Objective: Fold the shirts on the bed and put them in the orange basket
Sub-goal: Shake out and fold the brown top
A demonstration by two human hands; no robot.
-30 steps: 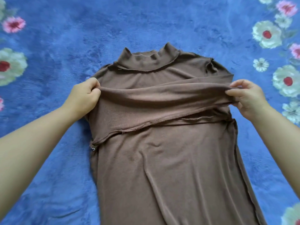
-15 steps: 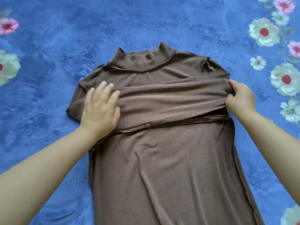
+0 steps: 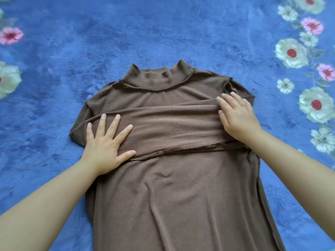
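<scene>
Two bare forearms are seen, uncovered by any sleeve. The left hand [image 3: 106,144] and right hand [image 3: 237,117] are ungloved, with short, unpainted nails.

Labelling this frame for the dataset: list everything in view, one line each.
brown shirt: 1, brown, mock collar, lying flat in the middle of the blanket, a band of its fabric folded across the chest
blue blanket: 1, blue plush with white and pink flowers along the left and right edges, under the shirt
left hand: 1, fingers spread flat, pressing the left end of the folded band
right hand: 1, fingers straight, pressing the right end of the band near the shoulder

No orange basket in view.
</scene>
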